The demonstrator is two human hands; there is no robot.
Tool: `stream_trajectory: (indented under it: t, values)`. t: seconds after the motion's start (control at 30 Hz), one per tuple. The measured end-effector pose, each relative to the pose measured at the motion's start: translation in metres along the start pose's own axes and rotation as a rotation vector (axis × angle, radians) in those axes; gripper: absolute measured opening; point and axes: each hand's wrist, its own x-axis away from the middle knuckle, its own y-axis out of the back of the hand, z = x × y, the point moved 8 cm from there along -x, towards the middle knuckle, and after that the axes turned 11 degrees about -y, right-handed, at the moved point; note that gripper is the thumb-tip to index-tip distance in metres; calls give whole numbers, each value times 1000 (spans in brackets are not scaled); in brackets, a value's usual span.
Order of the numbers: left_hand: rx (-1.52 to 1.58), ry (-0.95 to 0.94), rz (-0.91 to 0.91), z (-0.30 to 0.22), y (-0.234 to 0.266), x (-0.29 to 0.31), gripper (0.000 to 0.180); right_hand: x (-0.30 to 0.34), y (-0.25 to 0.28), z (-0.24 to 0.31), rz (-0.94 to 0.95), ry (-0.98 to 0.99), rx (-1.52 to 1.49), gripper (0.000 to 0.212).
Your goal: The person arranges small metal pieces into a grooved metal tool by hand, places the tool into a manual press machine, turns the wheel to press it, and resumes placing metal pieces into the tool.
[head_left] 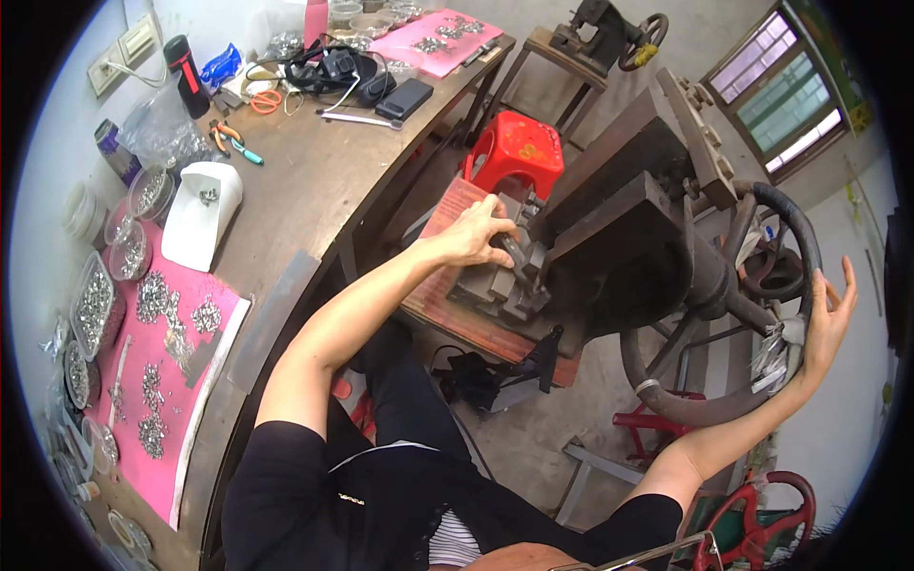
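Note:
My left hand reaches to the metal die block at the foot of a dark hand press. Its thumb and fingers are closed round a dark metal piece of that die; the exact part is partly hidden under the hand. On the right, my right hand rests its palm against the outer rim of the press's large handwheel. Those fingers are stretched out and apart, not wrapped round the rim. Pale cloth strips are tied on the wheel beside the wrist. The die sits on a reddish board.
A workbench on the left bears pink sheets with small metal parts, a white scoop, tubs, pliers and orange scissors. A red stool stands behind the press. A red handwheel is at lower right.

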Motion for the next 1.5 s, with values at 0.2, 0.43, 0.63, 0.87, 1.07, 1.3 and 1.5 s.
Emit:
stream_trajectory:
  t: [0.2, 0.43, 0.63, 0.87, 1.07, 1.3, 1.5]
  values:
    - [-50, -112, -217, -44, 4, 33, 35, 54, 9, 56, -325, 256, 42, 40]
    - [-397, 73, -614, -116, 73, 179, 35, 284, -178, 178, 650, 612, -519, 50]
    - [-710, 355, -818, -203, 114, 331, 35, 423, -265, 288, 1054, 654, -885, 42]
    - [-935, 805, -943, -271, 115, 489, 33, 559, -246, 411, 1232, 1058, -1039, 33]
    - [-933, 924, -900, -273, 134, 538, 31, 614, -249, 446, 1172, 1154, -1021, 34]
    - [-1029, 1042, -954, -269, 147, 554, 21, 630, -248, 452, 1037, 1075, -1093, 64]
    - [-1074, 918, -878, -266, 138, 536, 27, 642, -256, 447, 919, 1077, -1088, 66]
